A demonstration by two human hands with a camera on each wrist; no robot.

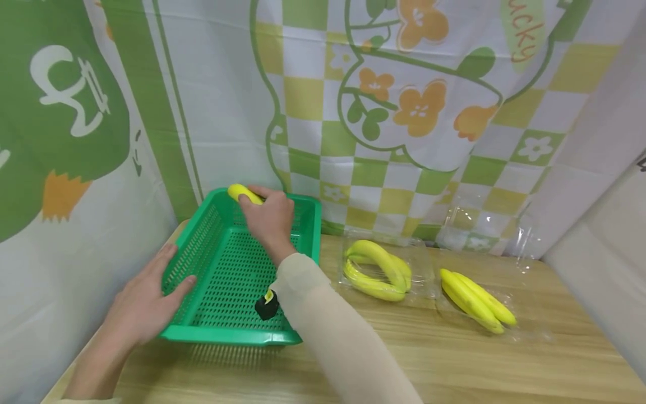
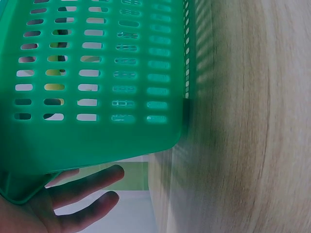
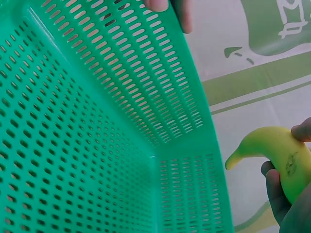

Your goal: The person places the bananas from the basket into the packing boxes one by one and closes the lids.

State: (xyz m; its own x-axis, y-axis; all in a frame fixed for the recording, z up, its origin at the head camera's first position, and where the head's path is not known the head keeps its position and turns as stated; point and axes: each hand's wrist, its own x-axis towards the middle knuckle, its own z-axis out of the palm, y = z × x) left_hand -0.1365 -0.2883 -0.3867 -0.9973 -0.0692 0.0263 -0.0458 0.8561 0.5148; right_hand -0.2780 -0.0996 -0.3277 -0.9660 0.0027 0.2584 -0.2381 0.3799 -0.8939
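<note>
My right hand (image 1: 267, 216) grips a yellow banana (image 1: 240, 192) over the far end of a green perforated basket (image 1: 239, 335). In the right wrist view, the banana (image 3: 274, 145) curves out beyond the basket's rim, its tip pointing toward the rim. At the basket's left side is my left hand (image 1: 143, 300), holding the rim with the thumb inside and the fingers outside. The left wrist view shows those fingers (image 2: 92, 187) extended below the rim along the outer wall. A small black object (image 1: 266, 307) with a yellow-green patch shows beside my right sleeve, overlapping the basket floor.
Right of the basket, several bananas (image 1: 378, 269) lie in a clear plastic container (image 1: 426, 266). Farther right, two bananas (image 1: 476, 300) rest in another one, its transparent lid (image 1: 525, 235) raised. Patterned curtains (image 1: 323, 95) border the wooden table (image 1: 404, 348) at the back and left.
</note>
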